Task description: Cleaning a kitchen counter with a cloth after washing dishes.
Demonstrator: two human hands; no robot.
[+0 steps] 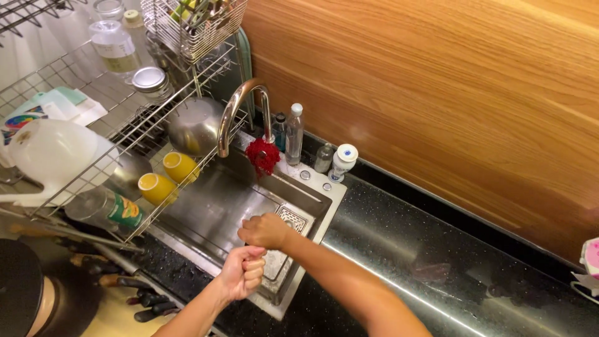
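Both my hands hover over the right part of the steel sink (206, 215). My right hand (265, 229) is curled into a fist just in front of the square drain strainer (292, 218). Just below it, nearly touching, my left hand (243, 271) is also clenched, above the sink's front rim. Nothing shows inside either fist. The curved steel faucet (232, 109) arches over the basin behind them, with a red mesh scrubber (262, 156) hanging at its base.
A wire dish rack (93, 93) spans the sink's left side, holding two yellow cups (168, 178), a steel bowl (194, 125), a white jug (53, 153) and jars. Small bottles (294, 131) stand behind the faucet. Black countertop (449, 268) runs right below a wooden wall.
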